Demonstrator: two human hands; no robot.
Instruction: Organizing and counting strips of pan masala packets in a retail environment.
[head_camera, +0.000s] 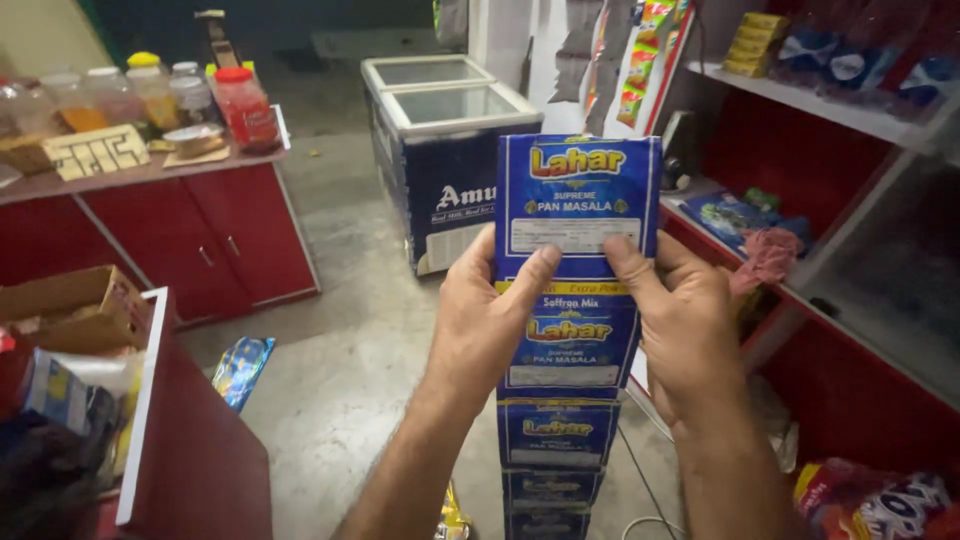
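You are holding a strip of blue sachets (572, 300) up in front of you with both hands. Your left hand (487, 320) grips the strip's left edge, thumb pressed on the front just below the top sachet, the other fingers (478, 262) wrapped behind. Your right hand (682, 325) grips the right edge the same way, thumb lying across the front beside the left thumb; the two thumbs are near each other but apart. Both hands are clenched on the strip. The top sachet stands upright above your thumbs, and the rest of the strip hangs straight down between your forearms, out of the bottom of the view.

Beyond the strip, on the concrete floor (340, 360), stands a chest freezer (445, 150) with glass lids. To your left a red counter (160, 215) carries plastic jars (245, 105); nearer you, a cardboard box (75, 305) sits on another red counter edge. A blue packet (240, 370) lies on the floor beside it. On your right, red shelves (800, 100) hold packets, with a pink cloth (768, 255) on the lower shelf.
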